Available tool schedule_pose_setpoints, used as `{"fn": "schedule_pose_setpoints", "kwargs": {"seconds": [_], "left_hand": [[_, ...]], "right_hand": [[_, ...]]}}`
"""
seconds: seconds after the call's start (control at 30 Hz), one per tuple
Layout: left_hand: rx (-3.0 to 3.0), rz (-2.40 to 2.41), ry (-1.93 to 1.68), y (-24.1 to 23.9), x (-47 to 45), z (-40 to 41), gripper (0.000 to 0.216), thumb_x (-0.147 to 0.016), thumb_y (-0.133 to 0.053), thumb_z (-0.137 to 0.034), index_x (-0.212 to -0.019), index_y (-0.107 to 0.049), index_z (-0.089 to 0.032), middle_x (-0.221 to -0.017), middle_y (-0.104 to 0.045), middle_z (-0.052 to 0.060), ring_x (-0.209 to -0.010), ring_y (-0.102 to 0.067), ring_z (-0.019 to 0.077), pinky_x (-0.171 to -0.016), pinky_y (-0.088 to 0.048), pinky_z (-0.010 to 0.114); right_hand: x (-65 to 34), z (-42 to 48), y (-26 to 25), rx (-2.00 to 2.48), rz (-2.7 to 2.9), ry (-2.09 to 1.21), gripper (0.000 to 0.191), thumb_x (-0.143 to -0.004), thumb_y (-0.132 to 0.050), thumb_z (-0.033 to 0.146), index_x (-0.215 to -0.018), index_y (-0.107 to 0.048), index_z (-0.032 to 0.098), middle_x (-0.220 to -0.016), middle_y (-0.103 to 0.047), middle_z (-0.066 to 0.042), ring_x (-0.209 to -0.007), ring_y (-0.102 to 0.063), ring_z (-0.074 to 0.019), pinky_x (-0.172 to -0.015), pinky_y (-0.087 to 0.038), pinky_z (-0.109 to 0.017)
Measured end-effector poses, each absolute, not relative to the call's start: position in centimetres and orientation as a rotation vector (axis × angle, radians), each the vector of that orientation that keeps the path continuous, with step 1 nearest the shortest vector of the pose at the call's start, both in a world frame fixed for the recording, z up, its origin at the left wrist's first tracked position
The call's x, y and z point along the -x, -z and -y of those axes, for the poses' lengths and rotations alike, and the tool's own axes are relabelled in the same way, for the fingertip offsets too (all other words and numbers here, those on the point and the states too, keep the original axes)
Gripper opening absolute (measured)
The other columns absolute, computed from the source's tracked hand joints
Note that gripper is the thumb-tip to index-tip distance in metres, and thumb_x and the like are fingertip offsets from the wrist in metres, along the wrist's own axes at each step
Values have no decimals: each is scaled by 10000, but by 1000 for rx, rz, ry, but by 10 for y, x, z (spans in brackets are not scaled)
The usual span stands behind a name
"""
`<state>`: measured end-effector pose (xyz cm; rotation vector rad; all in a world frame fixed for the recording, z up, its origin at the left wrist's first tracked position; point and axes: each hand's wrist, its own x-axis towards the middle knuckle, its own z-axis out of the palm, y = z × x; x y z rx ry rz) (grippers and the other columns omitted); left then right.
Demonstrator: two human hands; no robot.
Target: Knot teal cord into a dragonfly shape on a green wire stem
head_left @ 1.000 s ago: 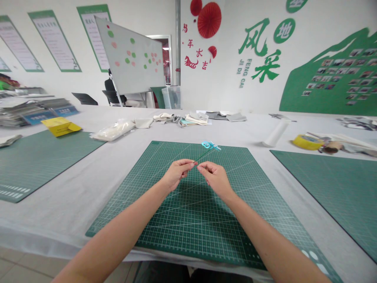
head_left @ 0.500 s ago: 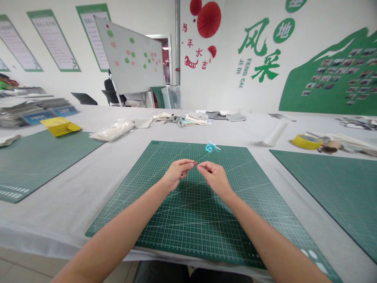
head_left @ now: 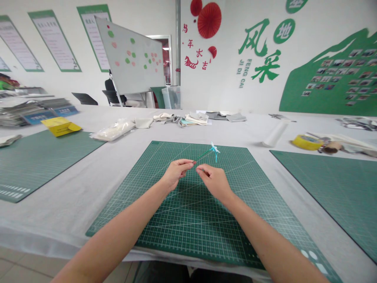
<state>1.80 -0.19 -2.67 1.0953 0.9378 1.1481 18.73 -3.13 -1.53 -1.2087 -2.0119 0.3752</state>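
Between the thumb and fingers of my left hand (head_left: 178,173) is the lower end of a handmade flower (head_left: 215,149). It has a thin green stem, and its small light-blue and white head points away to the upper right, with a blue strip hanging from it. My right hand (head_left: 213,179) is closed in a pinch just right of the left fingertips, below the stem. Whatever its fingers hold, if anything, is too small to make out. Both hands are above a green cutting mat (head_left: 188,220) with white grid lines.
Two more cutting mats lie left (head_left: 44,161) and right (head_left: 332,188). Behind are a clear bag of white material (head_left: 113,130), fabric scraps (head_left: 196,118) and a white roll (head_left: 274,133). A yellow tape roll (head_left: 307,142) is at right; a yellow card (head_left: 61,126) and stacked papers (head_left: 26,110) are at left.
The flower has turned about its stem, so its head shows from another side and a blue strip now hangs down. My right fingertips have shifted slightly down, away from the stem.
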Motion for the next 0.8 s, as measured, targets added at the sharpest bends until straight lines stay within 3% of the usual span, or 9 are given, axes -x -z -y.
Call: {"fn": "schedule_pose_setpoints", "kwargs": {"seconds": [0.17, 0.27, 0.33, 0.57, 0.8], "left_hand": [[-1270, -1050, -1180, 27, -19, 2, 198, -687, -703, -278, -849, -735, -169, -838, -691, 46, -499, -401, 60, -482, -284, 229], [-1519, -1124, -1232, 27, -18, 1, 127, -706, -680, -234, -801, -748, -184, -825, -688, 48, -702, -565, 142, -652, -414, 268], [-1710, -1160, -1228, 27, -17, 1, 118, -728, -660, -223, -798, -752, -201, -791, -672, 42, -768, -584, 168, -718, -424, 286], [-2164, -1211, -1107, 22, -16, 7, 188, -793, -598, -190, -870, -756, -257, -739, -622, 23, -718, -567, 162, -692, -403, 283], [-2226, -1105, -1016, 16, -15, 10, 197, -805, -587, -210, -875, -761, -268, -757, -625, 35, -739, -572, 173, -697, -409, 281]], "right_hand": [[-187, 34, 16, 1216, 2147, -154, 248, -915, -425, 278, -870, -665, 236, -789, -692, -12, -703, -608, -153, -642, -369, -251], [-186, 36, 17, 1204, 2189, -3, 270, -924, -418, 288, -887, -677, 223, -824, -700, -35, -737, -617, -157, -639, -362, -252], [-187, 37, 17, 1185, 2214, 102, 295, -935, -400, 290, -895, -682, 209, -810, -695, -44, -725, -610, -154, -621, -345, -255], [-198, 36, 4, 1229, 2189, 300, 321, -938, -390, 260, -848, -693, 203, -698, -661, -48, -632, -552, -139, -575, -287, -268], [-210, 24, 1, 1220, 2041, 58, 271, -915, -442, 314, -892, -701, 236, -833, -698, -43, -737, -593, -162, -639, -353, -266]]}}
